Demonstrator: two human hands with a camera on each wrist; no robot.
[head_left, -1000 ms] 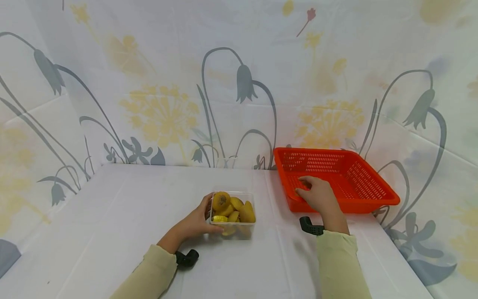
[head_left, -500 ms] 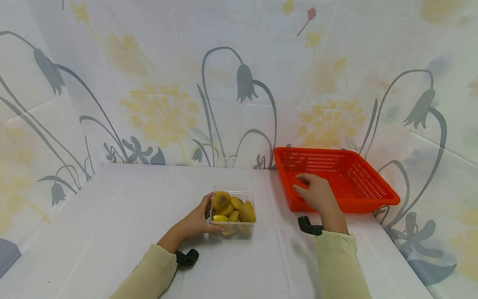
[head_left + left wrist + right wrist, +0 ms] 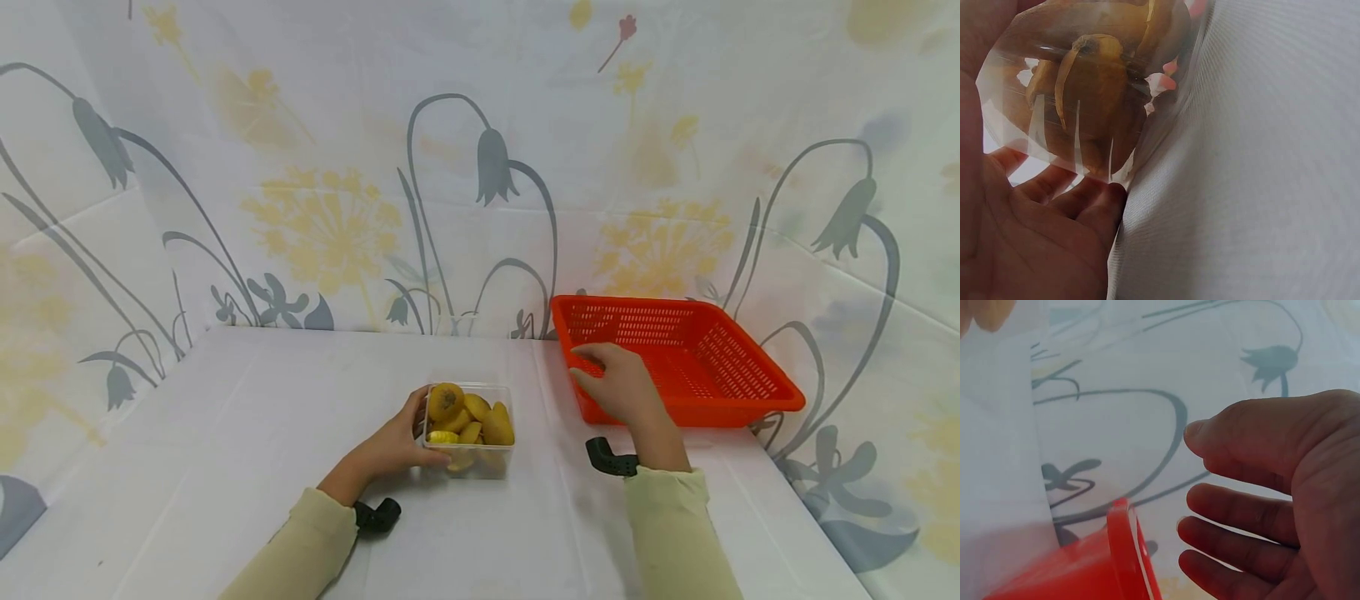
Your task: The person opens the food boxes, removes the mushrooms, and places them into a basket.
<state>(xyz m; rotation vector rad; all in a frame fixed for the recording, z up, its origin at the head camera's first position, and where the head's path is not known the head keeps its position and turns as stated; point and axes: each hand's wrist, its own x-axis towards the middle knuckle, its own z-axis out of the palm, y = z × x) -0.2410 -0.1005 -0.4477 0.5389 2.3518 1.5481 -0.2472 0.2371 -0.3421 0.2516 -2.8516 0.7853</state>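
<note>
A clear plastic box (image 3: 480, 464) stands on the white table, filled with yellow-brown items like pears or mangoes (image 3: 497, 427) and a piece of corn (image 3: 442, 437). My left hand (image 3: 393, 446) grips its left side, thumb at the front and fingers round the back. In the left wrist view the fingers (image 3: 1094, 206) curve against the clear wall. My right hand (image 3: 618, 385) hovers by the left rim of a red plastic basket (image 3: 720, 410), fingers loosely bent, holding nothing. The right wrist view shows a gap between its thumb and fingers (image 3: 1235, 544).
The white table (image 3: 225, 467) meets a flower-printed cloth (image 3: 337, 125) at the back and sides. The basket sits at the back right, close to the cloth. Black devices (image 3: 378, 517) are strapped to both wrists.
My right hand has drifted left and slightly up, from over the basket towards its left rim. The left hand and the box have stayed in place.
</note>
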